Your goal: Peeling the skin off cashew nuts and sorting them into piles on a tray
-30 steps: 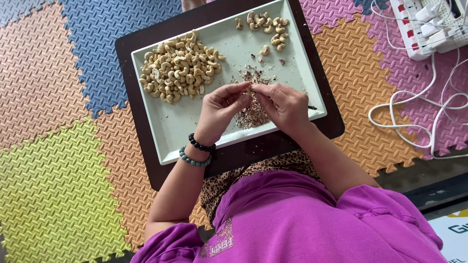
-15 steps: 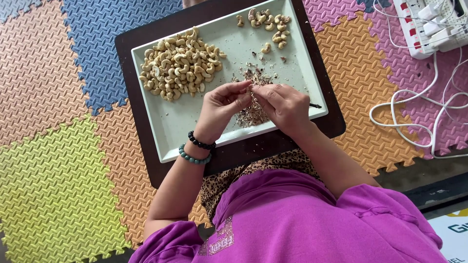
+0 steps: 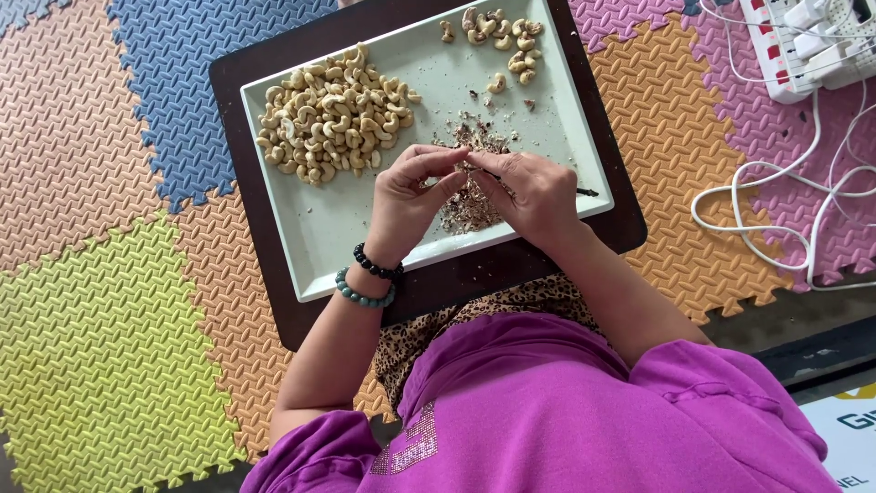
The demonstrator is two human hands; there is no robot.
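Note:
My left hand point(image 3: 409, 199), with two bead bracelets on the wrist, pinches a cashew point(image 3: 468, 165) at its fingertips. My right hand point(image 3: 534, 194) meets it from the right, holding a thin dark tool point(image 3: 490, 173) against the nut. Both hands hover over a heap of brown skin flakes point(image 3: 467, 208) on a pale rectangular tray point(image 3: 328, 239). A large pile of cashews point(image 3: 330, 112) fills the tray's far left. A smaller group of cashews point(image 3: 500, 38) lies at its far right.
The tray rests on a dark brown board point(image 3: 456, 281) over my lap. Coloured foam puzzle mats point(image 3: 100, 329) cover the floor. A white power strip point(image 3: 803, 46) with plugs and looping white cables point(image 3: 776, 215) lies to the right.
The hands stay together over the flakes, with the fingertips shifting slightly on the cashew. The view has drifted a little.

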